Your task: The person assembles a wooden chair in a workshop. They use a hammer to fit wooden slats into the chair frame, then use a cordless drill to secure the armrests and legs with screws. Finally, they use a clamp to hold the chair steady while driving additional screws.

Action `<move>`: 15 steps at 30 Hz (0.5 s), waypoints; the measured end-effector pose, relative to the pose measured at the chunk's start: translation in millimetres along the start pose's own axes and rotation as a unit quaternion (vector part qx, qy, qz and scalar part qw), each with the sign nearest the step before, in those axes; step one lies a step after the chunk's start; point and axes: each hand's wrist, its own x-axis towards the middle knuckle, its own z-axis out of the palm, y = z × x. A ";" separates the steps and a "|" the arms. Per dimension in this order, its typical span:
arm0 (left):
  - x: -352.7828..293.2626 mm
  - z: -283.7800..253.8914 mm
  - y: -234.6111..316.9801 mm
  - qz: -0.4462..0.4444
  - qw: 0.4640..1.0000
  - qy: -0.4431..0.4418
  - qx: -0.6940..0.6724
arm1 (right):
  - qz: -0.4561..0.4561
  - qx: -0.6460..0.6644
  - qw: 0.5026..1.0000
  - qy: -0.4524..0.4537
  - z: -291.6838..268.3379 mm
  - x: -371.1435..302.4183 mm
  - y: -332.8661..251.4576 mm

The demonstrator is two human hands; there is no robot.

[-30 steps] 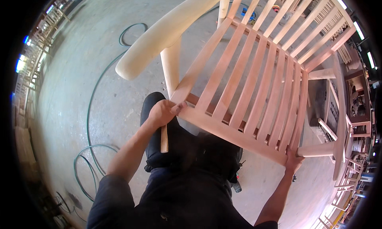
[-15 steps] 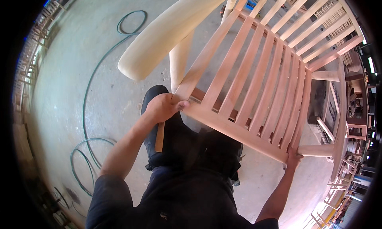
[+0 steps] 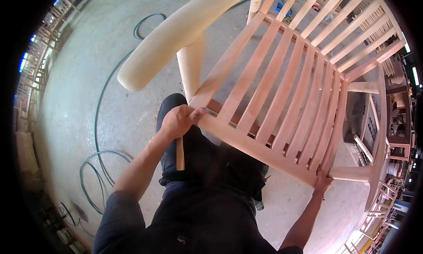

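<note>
An unpainted wooden chair (image 3: 260, 145) with a slatted seat, slatted back and thick pale armrest (image 3: 176, 38) stands tilted in front of me. My left hand (image 3: 179, 120) is closed round the left end of the seat's front rail, thumb on top. Below that hand hangs a thin flat wooden strip (image 3: 180, 155); whether my fingers hold it I cannot tell. At the rail's other end my right hand (image 3: 323, 182) is wrapped round the corner, next to the right front leg (image 3: 350, 173). Its fingertips are partly hidden under the rail.
A green hose (image 3: 98, 108) lies in loops on the concrete floor (image 3: 66, 130) to the left. More chair frames (image 3: 385, 193) stand at the right edge, and others line the far left. Beyond the chair lies a small blue object (image 3: 282, 9) on the floor.
The chair's left side has shifted slightly left and down in the view, its armrest swinging left. Both hands keep their hold on the front rail.
</note>
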 end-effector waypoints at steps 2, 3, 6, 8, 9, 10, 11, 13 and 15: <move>-1.3 0.2 -0.4 0.005 1.000 -0.001 0.003 | -0.009 -0.015 1.000 0.016 -0.5 -3.5 0.6; -2.3 0.7 -0.7 0.006 1.000 -0.004 0.008 | -0.014 -0.002 1.000 0.009 -0.9 -3.6 2.5; 0.4 4.5 -2.3 0.012 0.999 -0.001 0.032 | -0.023 0.035 0.999 -0.006 -1.3 0.9 4.8; 2.9 10.6 -3.8 0.016 0.998 0.013 0.066 | -0.014 0.051 0.999 -0.013 -3.8 1.6 7.4; 3.5 11.1 -6.4 0.013 0.997 -0.015 0.071 | -0.007 0.034 0.999 -0.010 -1.1 2.8 9.7; 3.6 8.5 -8.4 0.013 0.996 -0.046 0.076 | 0.003 0.017 1.000 -0.004 0.4 4.0 9.5; 8.1 7.0 -5.7 0.023 0.994 -0.072 0.079 | 0.004 0.014 1.000 0.008 0.8 10.2 8.1; 5.8 5.5 -4.5 0.044 0.994 -0.067 0.070 | 0.011 0.008 1.000 0.019 0.3 13.4 9.6; 3.4 2.6 1.4 0.059 0.994 -0.053 0.070 | 0.010 0.025 0.999 0.020 -3.1 13.5 11.5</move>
